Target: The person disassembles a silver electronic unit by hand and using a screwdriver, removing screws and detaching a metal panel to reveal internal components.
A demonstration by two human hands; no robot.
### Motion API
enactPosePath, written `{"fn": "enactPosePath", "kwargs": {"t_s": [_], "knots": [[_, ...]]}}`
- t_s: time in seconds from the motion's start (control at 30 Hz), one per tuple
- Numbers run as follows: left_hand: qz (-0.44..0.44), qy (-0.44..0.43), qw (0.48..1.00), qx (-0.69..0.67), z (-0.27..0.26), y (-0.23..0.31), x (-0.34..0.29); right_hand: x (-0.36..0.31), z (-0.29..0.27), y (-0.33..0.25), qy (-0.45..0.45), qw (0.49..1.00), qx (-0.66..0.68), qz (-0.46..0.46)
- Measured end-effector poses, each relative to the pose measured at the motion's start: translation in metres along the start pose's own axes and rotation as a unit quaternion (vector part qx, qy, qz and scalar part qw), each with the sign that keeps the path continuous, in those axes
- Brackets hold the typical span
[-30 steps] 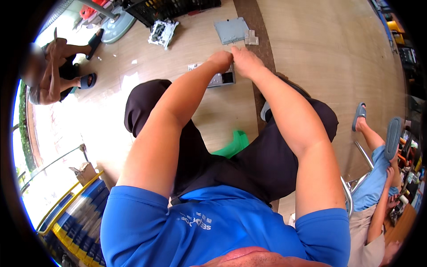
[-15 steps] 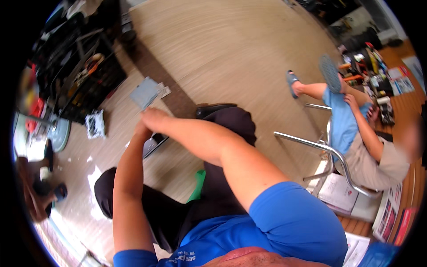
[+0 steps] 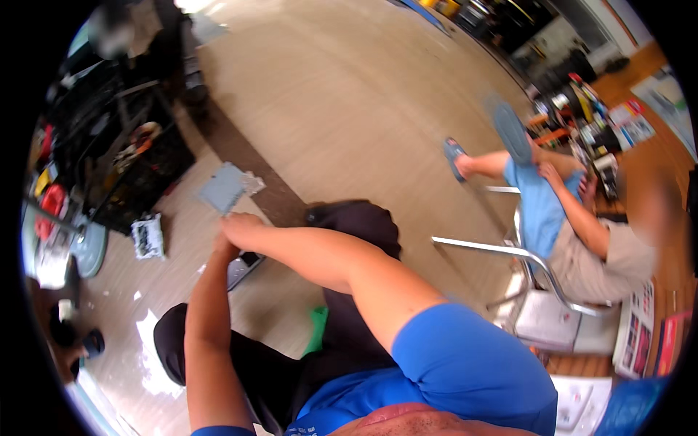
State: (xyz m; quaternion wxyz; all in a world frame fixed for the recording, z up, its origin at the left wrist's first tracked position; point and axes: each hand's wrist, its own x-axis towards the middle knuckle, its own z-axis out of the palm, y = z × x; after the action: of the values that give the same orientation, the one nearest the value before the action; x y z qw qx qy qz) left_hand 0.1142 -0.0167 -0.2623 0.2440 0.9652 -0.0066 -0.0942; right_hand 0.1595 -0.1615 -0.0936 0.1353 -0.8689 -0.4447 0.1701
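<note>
My hands meet in front of me, low over the floor. My right hand point(image 3: 244, 231) is curled closed, its knuckles uppermost, and what lies inside it is hidden. My left hand point(image 3: 225, 245) is pressed close against it, with its fingers covered by the right one. Just beyond them a flat grey sheet point(image 3: 221, 188) lies, a small pale piece point(image 3: 252, 183) at its right edge. Below the right wrist shows part of a dark flat object point(image 3: 243, 270) with a silvery edge; my forearms hide the rest.
Left stands a black crate point(image 3: 156, 149) with assorted items; a crumpled silvery packet point(image 3: 149, 237) lies near it. At right, a person in light blue shorts point(image 3: 539, 207) sits by a metal-framed chair point(image 3: 494, 248) and a cluttered wooden bench point(image 3: 640, 94). Another person's foot point(image 3: 92, 343) shows far left.
The view has tilted, so the hands, the sheet and the crate sit lower in the picture and the seated person farther left. My hands stay together beside the grey sheet.
</note>
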Motion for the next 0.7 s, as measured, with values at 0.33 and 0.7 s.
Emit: {"fn": "enactPosePath", "kwargs": {"t_s": [0.33, 0.7], "knots": [[-0.076, -0.011, 0.996, 0.038, 0.018, 0.038, 0.01, -0.011, 0.003, 0.027, -0.029, 1.0, -0.006, -0.01], [-0.132, -0.04, 0.99, 0.004, 0.015, 0.058, 0.018, -0.021, -0.003, 0.032, -0.065, 0.996, -0.068, 0.009]]}}
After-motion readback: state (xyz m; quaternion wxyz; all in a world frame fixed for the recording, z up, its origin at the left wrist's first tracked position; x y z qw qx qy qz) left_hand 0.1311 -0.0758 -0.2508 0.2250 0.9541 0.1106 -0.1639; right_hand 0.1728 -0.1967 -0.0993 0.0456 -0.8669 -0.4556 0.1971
